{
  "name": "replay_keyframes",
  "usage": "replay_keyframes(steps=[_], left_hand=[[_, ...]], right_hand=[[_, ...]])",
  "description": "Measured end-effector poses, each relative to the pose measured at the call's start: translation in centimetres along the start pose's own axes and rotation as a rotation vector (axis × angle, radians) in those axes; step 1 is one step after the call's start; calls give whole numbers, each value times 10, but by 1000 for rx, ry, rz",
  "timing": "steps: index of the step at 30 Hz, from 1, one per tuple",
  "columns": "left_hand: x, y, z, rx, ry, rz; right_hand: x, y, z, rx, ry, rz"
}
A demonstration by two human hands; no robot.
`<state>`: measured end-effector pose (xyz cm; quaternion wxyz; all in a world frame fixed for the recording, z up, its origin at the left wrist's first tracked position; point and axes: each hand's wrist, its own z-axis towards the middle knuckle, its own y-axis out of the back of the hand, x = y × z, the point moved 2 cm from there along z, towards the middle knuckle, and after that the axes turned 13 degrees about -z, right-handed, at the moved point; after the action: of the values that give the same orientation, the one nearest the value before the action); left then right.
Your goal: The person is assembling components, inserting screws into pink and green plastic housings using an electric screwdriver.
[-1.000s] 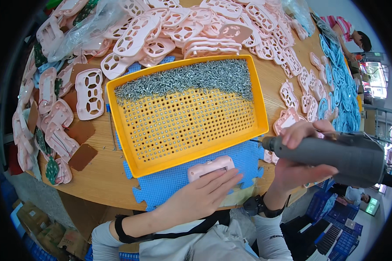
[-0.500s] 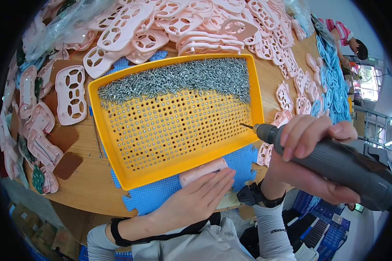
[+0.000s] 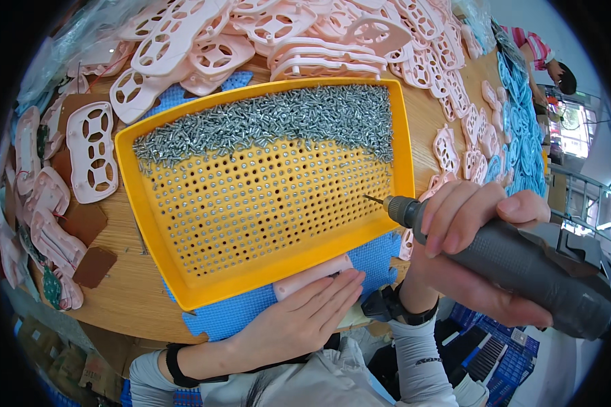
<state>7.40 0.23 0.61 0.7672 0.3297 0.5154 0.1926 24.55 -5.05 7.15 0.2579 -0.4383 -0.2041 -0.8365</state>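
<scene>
My right hand (image 3: 465,227) is wrapped round a dark grey electric screwdriver (image 3: 523,271), thumb on top. Its thin bit points left over the right part of a yellow tray (image 3: 130,183). A heap of small silver screws (image 3: 271,119) fills the tray's far side. Below them, rows of holes hold many screws by their heads, and some holes are dark. With fingers straight and close together, my left hand (image 3: 302,305) lies flat over a pale pink plastic part (image 3: 305,277) at the tray's near edge. The hand covers part of that piece.
A blue foam mat (image 3: 231,322) lies under the tray. Pink plastic shells (image 3: 91,152) pile up at the left and far side of the wooden table (image 3: 132,288). Light blue parts (image 3: 523,149) are heaped at the far right, near another person (image 3: 533,47).
The view has shifted slightly, so the tray now looks larger and farther left. The screwdriver's tip reaches a little farther over the tray. My left hand stays on the pink part.
</scene>
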Motion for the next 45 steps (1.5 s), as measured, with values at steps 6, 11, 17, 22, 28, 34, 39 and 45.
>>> replay_keyframes(steps=[6,11,17,22,28,34,39,45], left_hand=[[0,1,-1,3,10,-26],[0,-1,-2,11,12,-7],[-1,-1,-1,9,8,6],[-1,-2,-4,-6,11,0],[-1,-2,-4,71,-15,14],[-1,-3,-7,46,-2,18],[0,-6,-6,-67,7,-103],[0,0,-5,70,2,7]], right_hand=[[-10,-6,-3,41,165,-44],[-13,-5,0,133,87,-22],[29,7,0,56,81,-58],[60,-3,-17,155,12,39],[49,7,-29,361,-102,121],[42,10,-22,471,-100,120],[37,6,-25,554,-98,117],[33,-5,-29,442,-24,75]])
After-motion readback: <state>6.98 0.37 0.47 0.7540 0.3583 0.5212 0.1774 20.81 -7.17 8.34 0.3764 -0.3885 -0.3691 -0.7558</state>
